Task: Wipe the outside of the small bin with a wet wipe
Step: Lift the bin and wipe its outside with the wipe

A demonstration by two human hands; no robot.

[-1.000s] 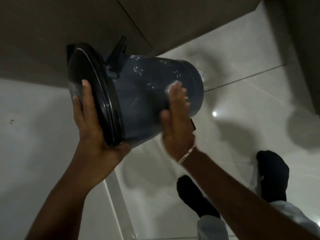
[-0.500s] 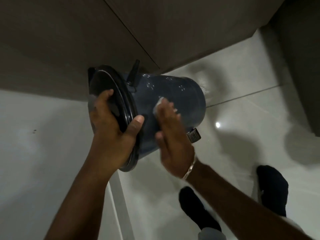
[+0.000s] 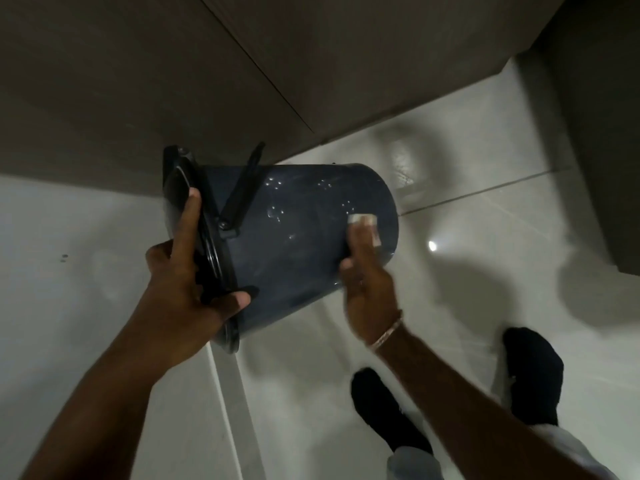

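- Bin (image 3: 291, 244), small, dark blue and glossy, is held on its side in the air above the pale tiled floor (image 3: 467, 209), with its lidded end turned to the left and its base to the right.
- Its black lid (image 3: 180, 188) is seen closed against the rim, and a black handle (image 3: 242, 192) is angled across the upper side of the body.
- The lidded end is gripped by the left hand (image 3: 180, 285): the fingers (image 3: 188, 216) are laid over the lid face, and the thumb is hooked round the rim onto the bin's lower side.
- A white wet wipe (image 3: 363, 225) is pressed flat against the bin's outer wall near the base by the right hand (image 3: 367, 289).
- The right hand's fingers are held close together and extended over the wipe, so that only its upper edge and right side are left showing.
- A thin bracelet (image 3: 388, 332) is worn at the right wrist.
- Small bright glints are scattered over the bin's upper wall.
- Brown cabinet fronts (image 3: 173, 81) are seen behind the bin.
- Two feet in dark socks (image 3: 530, 368) are planted on the floor at the lower right, well apart from the bin.
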